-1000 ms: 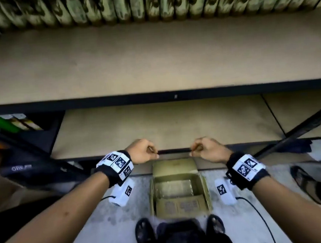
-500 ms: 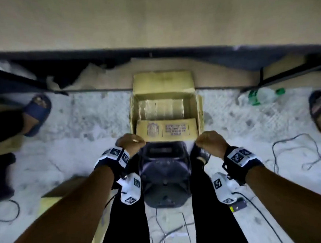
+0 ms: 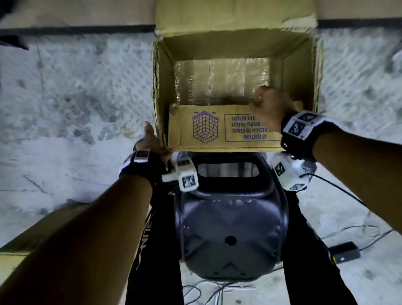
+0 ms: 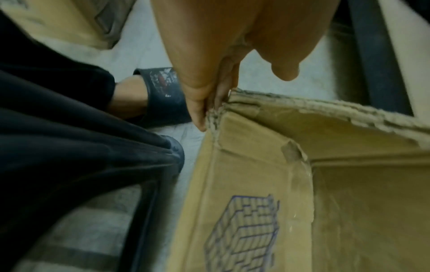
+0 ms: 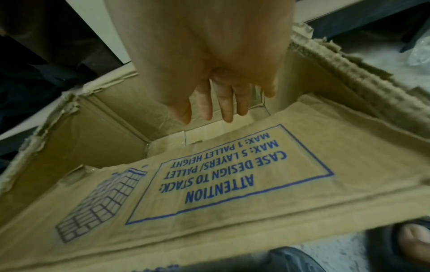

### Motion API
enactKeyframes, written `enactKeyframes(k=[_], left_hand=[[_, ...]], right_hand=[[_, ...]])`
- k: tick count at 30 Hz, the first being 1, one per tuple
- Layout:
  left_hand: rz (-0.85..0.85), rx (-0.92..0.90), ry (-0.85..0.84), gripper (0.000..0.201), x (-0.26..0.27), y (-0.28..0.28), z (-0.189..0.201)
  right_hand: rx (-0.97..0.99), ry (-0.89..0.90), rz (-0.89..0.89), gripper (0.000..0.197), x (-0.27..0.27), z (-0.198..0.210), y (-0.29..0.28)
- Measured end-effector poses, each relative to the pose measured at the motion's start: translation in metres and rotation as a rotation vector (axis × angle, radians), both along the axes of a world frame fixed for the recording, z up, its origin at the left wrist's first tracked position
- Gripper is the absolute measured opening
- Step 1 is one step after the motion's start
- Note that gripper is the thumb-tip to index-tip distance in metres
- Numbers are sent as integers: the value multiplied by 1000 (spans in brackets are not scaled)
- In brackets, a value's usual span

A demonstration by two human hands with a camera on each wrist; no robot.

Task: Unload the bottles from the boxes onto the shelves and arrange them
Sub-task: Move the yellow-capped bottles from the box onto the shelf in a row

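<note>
An open cardboard box (image 3: 294, 69) stands on the floor in front of me. Its near flap (image 3: 217, 132), printed in blue, leans inward. Only the shiny taped bottom (image 3: 221, 79) shows inside; I see no bottle. My left hand (image 3: 152, 139) touches the near-left corner of the box with straight fingers (image 4: 200, 106), thumb spread away from the cardboard (image 4: 256, 165). My right hand (image 3: 270, 107) hangs over the right part of the near flap (image 5: 232, 174). Its fingers (image 5: 228, 108) point straight down into the box and hold nothing.
A black plastic stool (image 3: 228, 222) sits between my legs, right behind the box. Another cardboard box (image 3: 18, 246) lies at the lower left. Cables and a black adapter (image 3: 345, 254) are on the floor at the right. The shelf's dark bottom rail (image 3: 67, 30) runs behind the box.
My view dropped from the shelves to the box on the floor. Both hands came down: the left to the near-left corner, the right over the near flap with its fingers now straight.
</note>
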State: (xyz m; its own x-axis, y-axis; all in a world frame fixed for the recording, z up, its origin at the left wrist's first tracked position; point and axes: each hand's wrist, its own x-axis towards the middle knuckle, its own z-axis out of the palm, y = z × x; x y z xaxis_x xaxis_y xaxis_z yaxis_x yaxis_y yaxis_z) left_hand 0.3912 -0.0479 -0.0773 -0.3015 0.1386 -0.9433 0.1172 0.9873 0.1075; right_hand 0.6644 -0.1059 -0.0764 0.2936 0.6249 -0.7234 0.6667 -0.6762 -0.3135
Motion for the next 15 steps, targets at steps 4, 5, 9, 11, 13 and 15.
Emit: enactKeyframes(k=[4,5,9,11,13,15], left_hand=[[284,27,-160,49,-7,13,0],[349,63,-196,43,-7,15,6],[230,122,-122,23,-14,10,35],[132,111,-162,17,-17,6,44],[-44,85,-201,8,-17,7,49],[-237,88,-168,13,-16,11,48]], right_hand=[[2,-114,14,35,-3,9,-5],[64,-186,2,38,-5,19,-10],[342,-174,-70,45,-21,67,-53],[391,-106,-69,43,-33,84,-82],[340,-44,-18,43,-45,88,-112],[243,52,16,50,-55,88,-137]])
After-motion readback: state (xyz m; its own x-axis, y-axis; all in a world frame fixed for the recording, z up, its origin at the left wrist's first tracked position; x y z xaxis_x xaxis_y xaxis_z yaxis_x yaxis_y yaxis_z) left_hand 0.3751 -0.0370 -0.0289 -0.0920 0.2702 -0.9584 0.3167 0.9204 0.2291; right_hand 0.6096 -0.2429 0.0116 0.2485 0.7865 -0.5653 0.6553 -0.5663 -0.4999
